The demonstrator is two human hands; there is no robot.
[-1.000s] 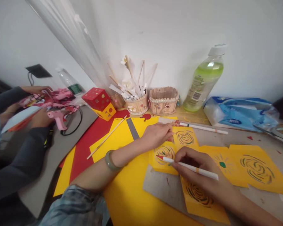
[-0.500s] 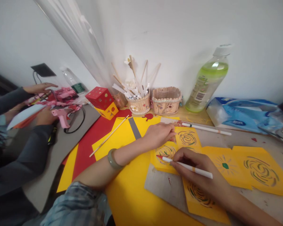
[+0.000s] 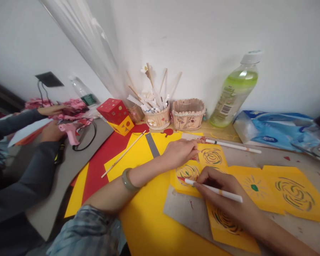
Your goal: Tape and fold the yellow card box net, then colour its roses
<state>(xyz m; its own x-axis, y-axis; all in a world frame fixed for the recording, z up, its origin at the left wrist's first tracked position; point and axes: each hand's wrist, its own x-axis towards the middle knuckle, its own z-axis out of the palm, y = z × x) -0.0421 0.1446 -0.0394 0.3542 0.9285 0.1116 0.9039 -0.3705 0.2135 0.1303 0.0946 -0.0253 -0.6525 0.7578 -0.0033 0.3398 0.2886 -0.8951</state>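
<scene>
In my right hand (image 3: 224, 192) I grip a white-barrelled felt-tip pen (image 3: 216, 190) between thumb and fingers. Its red tip touches or hovers just over the curved strokes on a yellow cut-out panel (image 3: 177, 186). My left hand (image 3: 178, 153) lies at the panel's upper left with its fingers curled in; whatever may be under them is hidden. More yellow panels with swirl patterns (image 3: 296, 193) spread to the right and under my right hand. A second white pen (image 3: 234, 145) lies behind them.
Decorated baskets (image 3: 188, 119) stand by the wall, one full of white pens. A green drink bottle (image 3: 233, 94), a blue tissue pack (image 3: 272, 129) and a red-and-yellow box (image 3: 116, 113) are nearby. At left, a co-worker's hands (image 3: 52, 110) are near a pink glue gun (image 3: 69, 132).
The pen in my right hand has shifted slightly to the right. My left hand has stayed put. The co-worker's farther hand has moved right and down among the pink pieces.
</scene>
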